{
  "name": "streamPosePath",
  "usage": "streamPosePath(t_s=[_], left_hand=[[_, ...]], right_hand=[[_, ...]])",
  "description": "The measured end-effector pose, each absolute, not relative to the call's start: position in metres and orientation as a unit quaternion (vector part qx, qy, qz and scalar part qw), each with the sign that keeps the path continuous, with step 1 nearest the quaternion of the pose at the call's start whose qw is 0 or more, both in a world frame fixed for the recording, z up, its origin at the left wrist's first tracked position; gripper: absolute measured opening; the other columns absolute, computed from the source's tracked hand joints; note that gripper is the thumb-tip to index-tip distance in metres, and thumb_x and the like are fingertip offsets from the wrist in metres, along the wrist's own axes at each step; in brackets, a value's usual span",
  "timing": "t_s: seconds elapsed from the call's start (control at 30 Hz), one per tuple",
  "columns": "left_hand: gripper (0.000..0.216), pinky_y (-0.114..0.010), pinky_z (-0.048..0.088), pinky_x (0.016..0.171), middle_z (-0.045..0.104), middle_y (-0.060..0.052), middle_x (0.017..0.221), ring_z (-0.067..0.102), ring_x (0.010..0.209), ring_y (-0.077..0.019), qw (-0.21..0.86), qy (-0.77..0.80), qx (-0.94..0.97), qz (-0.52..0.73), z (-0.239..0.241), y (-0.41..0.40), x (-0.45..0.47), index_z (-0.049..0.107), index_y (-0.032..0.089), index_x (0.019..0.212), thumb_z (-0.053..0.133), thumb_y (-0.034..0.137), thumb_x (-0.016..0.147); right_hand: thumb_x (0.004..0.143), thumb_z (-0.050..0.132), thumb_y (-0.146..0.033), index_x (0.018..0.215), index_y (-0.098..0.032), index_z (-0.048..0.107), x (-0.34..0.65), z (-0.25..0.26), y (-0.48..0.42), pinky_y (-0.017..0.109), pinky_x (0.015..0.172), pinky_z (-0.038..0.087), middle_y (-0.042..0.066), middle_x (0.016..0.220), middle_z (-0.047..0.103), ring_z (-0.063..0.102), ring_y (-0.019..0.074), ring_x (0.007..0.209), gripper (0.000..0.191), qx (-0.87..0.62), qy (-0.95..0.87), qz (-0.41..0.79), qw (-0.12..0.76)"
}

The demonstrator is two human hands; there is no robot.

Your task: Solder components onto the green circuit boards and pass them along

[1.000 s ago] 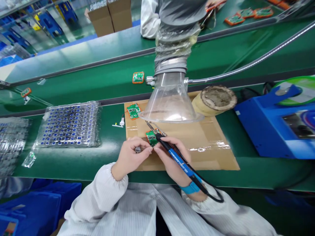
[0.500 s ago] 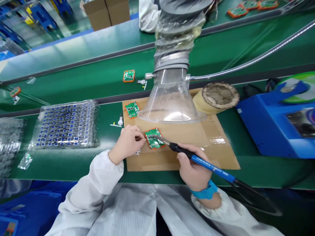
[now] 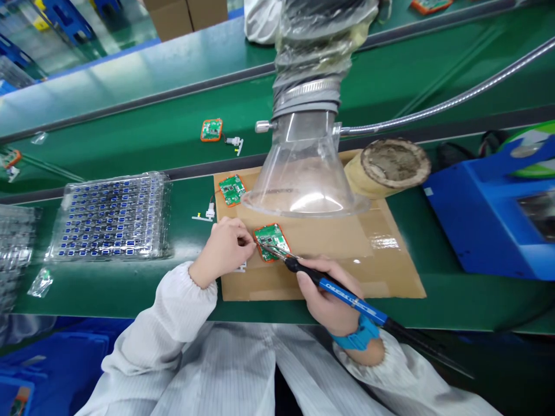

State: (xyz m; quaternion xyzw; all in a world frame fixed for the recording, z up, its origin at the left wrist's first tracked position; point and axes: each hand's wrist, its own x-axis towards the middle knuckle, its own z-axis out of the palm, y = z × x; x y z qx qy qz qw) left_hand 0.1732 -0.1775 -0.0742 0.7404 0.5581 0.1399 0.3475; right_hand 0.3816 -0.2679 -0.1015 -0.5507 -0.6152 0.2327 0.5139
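Brown cardboard, one sheet (image 3: 260, 283), is lying on the green bench (image 3: 191, 289), carrying two orange-edged circuit boards: the near board (image 3: 274, 238) is resting between the two hands, the second board (image 3: 232, 189) is sitting at the far left corner. Soldering iron (image 3: 353, 300), one, blue and black, is being grasped by the right hand (image 3: 333, 297), its metal end reaching over the near board's left part; contact is too fine to tell. Left hand (image 3: 225, 248), thumb and forefinger meeting, is hovering at that board's left edge; whether it is pinching anything cannot be told. White connectors, three: one (image 3: 241, 267) is showing beneath the left hand, one (image 3: 210, 212) is lying just left of the sheet, one (image 3: 235, 141) is lying beside a third board (image 3: 212, 130) on the green strip beyond. Clear funnel hood (image 3: 303, 167), one, is hanging over the sheet's far side. Cream cup with a crusted rim (image 3: 362, 173), one, is standing just right of it. Blue machine (image 3: 489, 225), one, is occupying the right. Clear plastic trays, two, are lying at left: one (image 3: 165, 214) with rows of blue-marked parts, one (image 3: 19, 248) cut off by the view's edge.
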Motion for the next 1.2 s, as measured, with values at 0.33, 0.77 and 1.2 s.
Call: streamPosePath(t_s=[0.33, 0.77, 1.2], left_hand=[[0.023, -0.039, 0.044, 0.086, 0.067, -0.003, 0.079, 0.056, 0.088, -0.0218, 0.349, 0.562, 0.737, 0.136, -0.0734, -0.1775, 0.1732, 0.066, 0.019, 0.059, 0.072, 0.010, 0.079], [0.022, -0.035, 0.044, 0.082, 0.066, -0.002, 0.076, 0.055, 0.085, -0.0197, 0.350, 0.555, 0.741, 0.140, -0.0739, -0.1758, 0.1724, 0.065, 0.018, 0.059, 0.071, 0.008, 0.078], [0.021, -0.036, 0.045, 0.083, 0.066, -0.003, 0.077, 0.055, 0.085, -0.0199, 0.351, 0.552, 0.742, 0.145, -0.0746, -0.1761, 0.1716, 0.066, 0.017, 0.060, 0.070, 0.008, 0.079]], right_hand=[[0.087, 0.069, -0.022, 0.094, -0.024, 0.069, 0.3799, -0.1019, -0.2672, 0.031, 0.066, 0.059, 0.002, 0.080, 0.074, 0.071, 0.0178, 0.069, 0.008, -0.545, -0.617, 0.225, 0.522], [0.087, 0.069, -0.017, 0.093, -0.023, 0.068, 0.3793, -0.1003, -0.2645, 0.028, 0.066, 0.058, 0.001, 0.080, 0.072, 0.070, 0.0160, 0.070, 0.009, -0.532, -0.631, 0.219, 0.520], [0.086, 0.070, -0.019, 0.094, -0.023, 0.069, 0.3807, -0.1044, -0.2672, 0.030, 0.066, 0.060, 0.002, 0.080, 0.074, 0.072, 0.0183, 0.070, 0.009, -0.526, -0.623, 0.217, 0.538]])
